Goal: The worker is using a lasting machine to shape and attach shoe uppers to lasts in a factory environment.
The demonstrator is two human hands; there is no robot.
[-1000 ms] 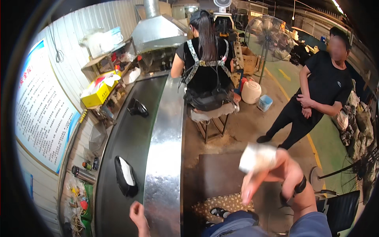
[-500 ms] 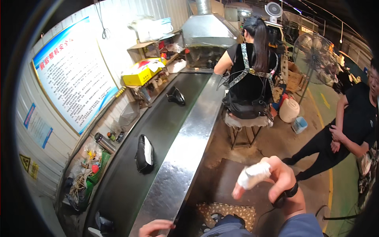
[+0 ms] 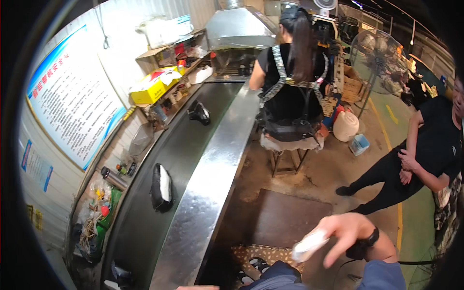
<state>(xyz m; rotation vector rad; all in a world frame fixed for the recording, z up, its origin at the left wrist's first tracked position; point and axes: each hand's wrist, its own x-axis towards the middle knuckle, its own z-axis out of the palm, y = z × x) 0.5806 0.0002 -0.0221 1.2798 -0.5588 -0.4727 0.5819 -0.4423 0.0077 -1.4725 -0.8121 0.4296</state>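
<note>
My right hand [image 3: 347,235] hangs in the air at the lower right, thumb and forefinger apart, with nothing visible between them. White wrapping [image 3: 310,245] covers one finger, and a dark band [image 3: 363,244] circles the wrist. Only a sliver of my left hand [image 3: 197,288] shows at the bottom edge, by the near end of the metal ledge [image 3: 193,212]; its fingers are hidden. Left of the ledge, a black shoe piece with a white side [image 3: 161,188] lies on the dark belt [image 3: 140,227]. A black shoe piece [image 3: 199,113] sits farther up, another [image 3: 118,275] at the near end.
A person in black [image 3: 297,82] sits at the belt's far side, before a metal hood [image 3: 239,26]. Another person [image 3: 425,145] stands at right with hands together. Shelves with a yellow box [image 3: 154,91] line the wall. A fan [image 3: 377,58] stands behind.
My right hand has moved down and its thumb has spread from the wrapped finger. My left hand has slipped almost out of the bottom edge. The whole view has shifted slightly.
</note>
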